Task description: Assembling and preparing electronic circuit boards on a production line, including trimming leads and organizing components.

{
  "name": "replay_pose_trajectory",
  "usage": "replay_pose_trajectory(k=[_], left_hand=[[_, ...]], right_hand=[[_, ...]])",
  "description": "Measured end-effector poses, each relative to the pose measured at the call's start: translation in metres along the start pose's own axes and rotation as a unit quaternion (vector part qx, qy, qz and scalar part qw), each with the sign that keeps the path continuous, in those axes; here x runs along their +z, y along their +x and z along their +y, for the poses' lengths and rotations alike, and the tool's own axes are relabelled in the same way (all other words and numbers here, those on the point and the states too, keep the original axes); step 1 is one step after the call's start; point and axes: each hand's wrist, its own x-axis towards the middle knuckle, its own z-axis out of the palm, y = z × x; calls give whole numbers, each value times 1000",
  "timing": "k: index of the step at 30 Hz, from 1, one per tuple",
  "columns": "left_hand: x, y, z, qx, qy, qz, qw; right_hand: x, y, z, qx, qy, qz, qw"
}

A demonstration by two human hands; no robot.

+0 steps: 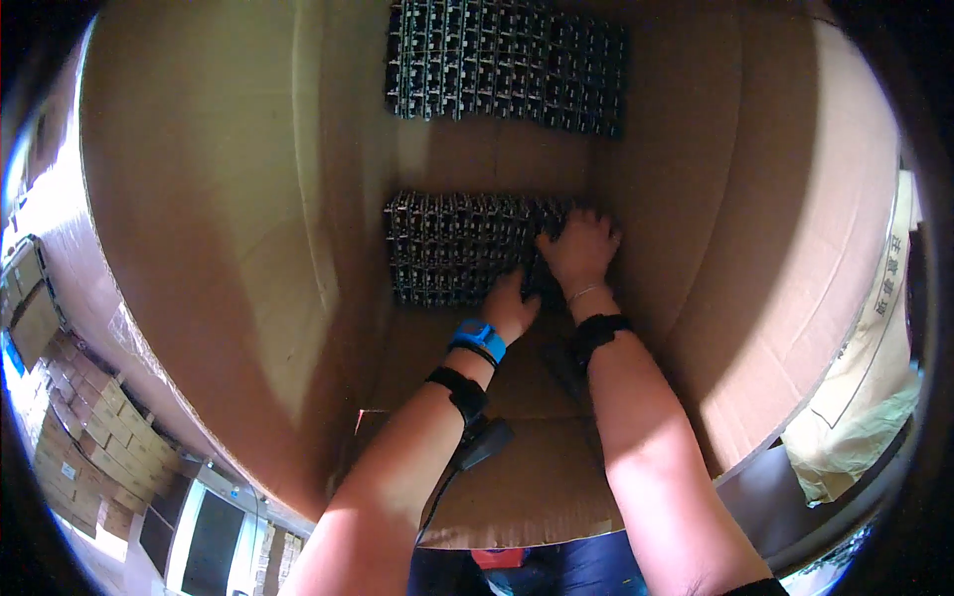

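Observation:
Inside a deep cardboard box, a near row of dark, gridded panels (452,238) stands packed together; they look like circuit-board panels. My left hand (512,305) is at the front of the row's right end, its thumb and fingers closed around the edge of dark panels there. Over the top of that same end is my right hand (581,248), thumb toward the left and fingers curled at the far right side. Both hands grip the dark panels between them, though several fingertips are hidden. A blue band (478,342) circles my left wrist.
A second row of dark panels (507,65) sits farther back in the box. Tall cardboard walls (219,248) rise on both sides of my arms. Black straps with small devices are on both forearms. Stacked cartons (89,417) stand outside at the left, and a pale sack (855,407) at the right.

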Motion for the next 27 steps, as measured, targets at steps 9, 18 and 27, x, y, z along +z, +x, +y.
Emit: replay_pose_trajectory(k=[9, 18, 27], left_hand=[[28, 25, 12, 47, -83, 86, 992], [42, 18, 17, 53, -41, 22, 998], [53, 12, -9, 89, -117, 72, 986]], right_hand=[[-2, -12, 2, -20, 2, 0, 1000], [22, 13, 22, -54, 104, 76, 990], [47, -56, 16, 118, 376, -35, 918]])
